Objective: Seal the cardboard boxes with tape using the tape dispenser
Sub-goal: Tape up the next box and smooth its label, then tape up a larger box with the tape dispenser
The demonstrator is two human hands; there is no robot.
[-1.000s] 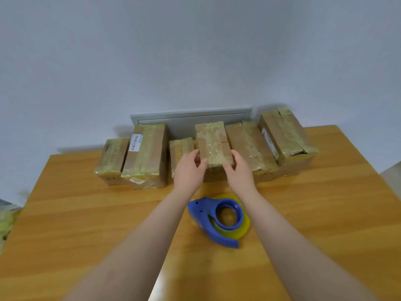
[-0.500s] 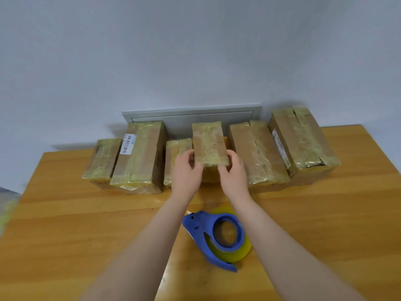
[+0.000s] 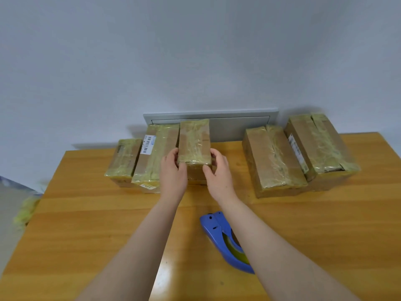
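While both hands grip it, the held box [image 3: 194, 144] stands at the back of the table [image 3: 86, 235], near the middle of the row. We cannot tell whether its base rests on the wood or is just clear of it. We record the left hand [image 3: 173, 172] curled round its left side with the thumb on the near top edge. The right hand [image 3: 219, 177] is curled round its right side, thumb at the near corner. Its top is covered with wrinkled yellowish tape. Just beside it on the left sits the labelled box [image 3: 156, 155], with the end box [image 3: 124, 157] against that one's far side. A gap of table separates the held box from the inner right box [image 3: 271, 157], which lies against the outer right box [image 3: 319, 144]. All four carry tape along their tops. We find the dispenser [image 3: 213, 229], blue with a yellowish roll in it, lying on the table well in front of the row. It is partly hidden under the right forearm, with neither hand on it. Behind the row a grey panel [image 3: 234, 124] is set in the wall [image 3: 195, 51]. At the left table edge we note a blurred yellowish scrap [image 3: 26, 210], too indistinct to identify.
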